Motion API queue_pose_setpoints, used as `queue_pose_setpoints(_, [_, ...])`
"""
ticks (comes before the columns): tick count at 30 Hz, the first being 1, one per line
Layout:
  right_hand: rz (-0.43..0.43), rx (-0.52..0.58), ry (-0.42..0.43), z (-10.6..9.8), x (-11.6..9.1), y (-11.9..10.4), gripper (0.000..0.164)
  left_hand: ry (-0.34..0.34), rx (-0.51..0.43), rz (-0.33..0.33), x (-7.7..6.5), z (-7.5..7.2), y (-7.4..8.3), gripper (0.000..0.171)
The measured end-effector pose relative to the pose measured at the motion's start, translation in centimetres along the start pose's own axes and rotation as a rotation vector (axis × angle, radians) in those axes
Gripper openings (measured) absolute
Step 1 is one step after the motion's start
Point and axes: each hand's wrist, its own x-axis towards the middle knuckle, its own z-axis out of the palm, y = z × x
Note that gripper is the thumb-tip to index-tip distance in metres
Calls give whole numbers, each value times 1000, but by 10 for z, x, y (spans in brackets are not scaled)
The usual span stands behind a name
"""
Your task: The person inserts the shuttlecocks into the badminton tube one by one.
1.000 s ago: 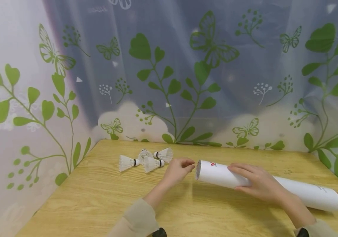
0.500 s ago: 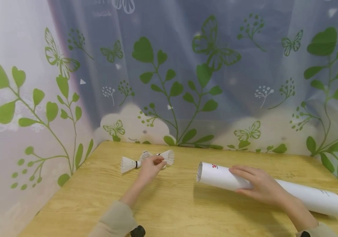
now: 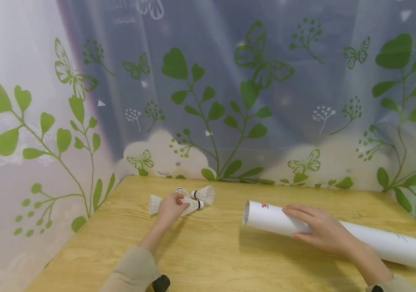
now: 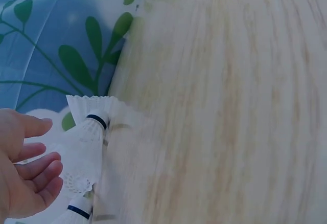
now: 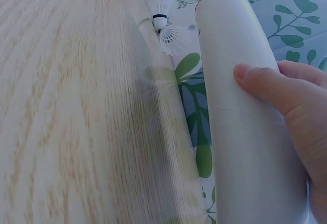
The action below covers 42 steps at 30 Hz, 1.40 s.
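Observation:
My right hand (image 3: 321, 227) grips a long white shuttlecock tube (image 3: 273, 219) with red print near its left end, fingers over the top and thumb at the near side. The tube's left end tilts up off the table. In the right wrist view the thumb and part of the hand (image 5: 281, 91) wrap the tube (image 5: 240, 116). My left hand (image 3: 170, 210) hovers at a group of white shuttlecocks, its fingertips overlapping the front shuttlecock (image 3: 193, 206). In the left wrist view this hand (image 4: 30, 168) has loosely bent fingers apart from the thumb, with nothing between them.
Other shuttlecocks lie close by: one to the left (image 3: 155, 204), one to the right (image 3: 206, 194) and one partly hidden behind the hand (image 3: 181, 191). They rest on a wooden table (image 3: 215, 251). A curtain (image 3: 230, 101) with green leaves and butterflies borders the table's back and left.
My left hand has moved left from beside the tube's raised end to the shuttlecocks, and now covers part of the left one. The right hand and tube have stayed nearly still.

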Motion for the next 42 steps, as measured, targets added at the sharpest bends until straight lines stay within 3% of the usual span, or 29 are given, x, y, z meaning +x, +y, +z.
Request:
queue_pose_setpoints(4, [-12,-2,6,0,1,0,67,-35,18,-8,1,2,-2,33])
queue_pose_setpoints(11, [-1,-6,-6,1,0,0,64,-16,13,-29,0,7,-4,26])
queue_pose_setpoints(18, [-10,-14,-11,4,-3,1,63,76,26,30,-3,16,-9,14])
queue_pose_setpoints(24, [-11,-10,-10,5,-4,1,61,118,-19,44,-5,14,-11,16])
queue_pose_setpoints(36, [-14,-13,-8,2,-2,2,64,129,-126,41,-9,-2,10,13])
queue_pose_setpoints(42, [-7,-31,-2,0,0,2,64,108,-217,83,-10,-5,24,14])
